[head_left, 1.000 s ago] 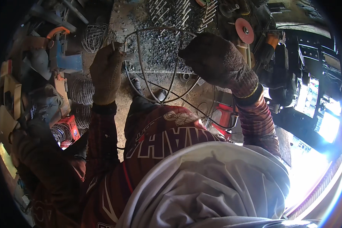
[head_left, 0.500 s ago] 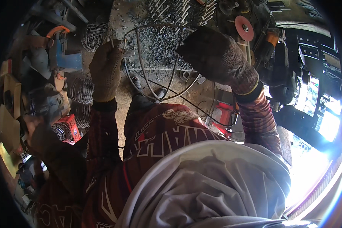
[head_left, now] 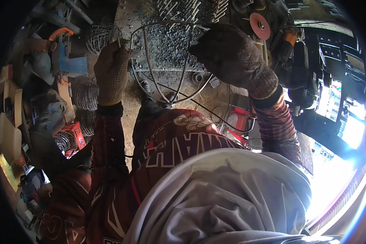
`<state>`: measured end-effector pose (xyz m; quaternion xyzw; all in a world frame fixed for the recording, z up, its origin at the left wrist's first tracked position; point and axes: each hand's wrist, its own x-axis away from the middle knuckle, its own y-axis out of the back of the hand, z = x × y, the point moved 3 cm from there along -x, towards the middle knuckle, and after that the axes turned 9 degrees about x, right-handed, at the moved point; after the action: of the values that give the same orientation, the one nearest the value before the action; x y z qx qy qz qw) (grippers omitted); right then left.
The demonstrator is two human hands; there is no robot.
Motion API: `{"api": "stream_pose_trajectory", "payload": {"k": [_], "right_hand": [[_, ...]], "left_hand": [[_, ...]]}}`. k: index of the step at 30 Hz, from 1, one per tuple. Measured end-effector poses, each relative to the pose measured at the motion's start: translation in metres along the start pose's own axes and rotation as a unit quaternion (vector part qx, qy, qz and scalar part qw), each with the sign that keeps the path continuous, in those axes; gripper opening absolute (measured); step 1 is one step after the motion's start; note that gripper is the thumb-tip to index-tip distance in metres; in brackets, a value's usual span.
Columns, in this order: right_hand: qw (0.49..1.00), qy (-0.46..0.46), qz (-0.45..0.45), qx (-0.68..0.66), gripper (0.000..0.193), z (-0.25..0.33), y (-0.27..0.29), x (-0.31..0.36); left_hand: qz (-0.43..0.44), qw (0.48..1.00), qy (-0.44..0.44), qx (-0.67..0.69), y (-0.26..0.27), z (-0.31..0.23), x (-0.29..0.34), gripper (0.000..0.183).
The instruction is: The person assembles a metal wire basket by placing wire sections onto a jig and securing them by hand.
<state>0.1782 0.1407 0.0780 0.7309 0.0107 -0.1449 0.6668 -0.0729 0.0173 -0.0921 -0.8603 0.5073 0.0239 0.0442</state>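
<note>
A wire frame (head_left: pixel 147 53) of bent metal rods, with curved ribs meeting low in front of my shirt, hangs between my hands. My left hand (head_left: pixel 111 71), in a knitted work glove, is closed at its left side; a short rod tip pokes up from the fist and a small flat tab shows beside it. My right hand (head_left: pixel 229 55), in a darker glove, has its fingers wrapped at the frame's upper right rim. The glove hides just where those fingers grip.
Beyond the frame, a worktop (head_left: pixel 128 18) bears dark metal bits and rows of metal pins (head_left: pixel 191 10). A reddish disc (head_left: pixel 259 26) stands at right, near an orange-and-black power tool (head_left: pixel 289 38). Wire coils (head_left: pixel 86 96) and a red crate (head_left: pixel 74 134) lie left. Another person's maroon sleeve (head_left: pixel 67 193) is close by.
Both my hands and the wire frame have shifted slightly, the left hand a little leftward. Both grips stay closed. The other person's blurred hand at left has gone from view.
</note>
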Motion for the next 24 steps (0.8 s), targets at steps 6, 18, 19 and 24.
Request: {"api": "stream_pose_trajectory", "payload": {"k": [6,18,19,24], "right_hand": [[0.993,-0.047,-0.026,-0.101,0.016,0.002,0.000,0.011],[0.997,0.004,-0.041,-0.062,0.021,0.019,-0.005,0.003],[0.998,0.022,-0.042,-0.035,0.023,0.020,-0.005,0.003],[0.999,0.018,0.007,-0.029,0.026,0.021,-0.001,0.001]], "left_hand": [[-0.020,1.000,0.006,-0.004,-0.002,-0.001,0.002,0.029],[-0.035,0.990,-0.046,-0.128,-0.006,-0.011,0.000,0.020],[-0.036,0.990,-0.047,-0.128,-0.005,-0.009,0.000,0.020],[-0.027,0.997,-0.050,0.046,-0.003,0.006,0.001,0.019]]}}
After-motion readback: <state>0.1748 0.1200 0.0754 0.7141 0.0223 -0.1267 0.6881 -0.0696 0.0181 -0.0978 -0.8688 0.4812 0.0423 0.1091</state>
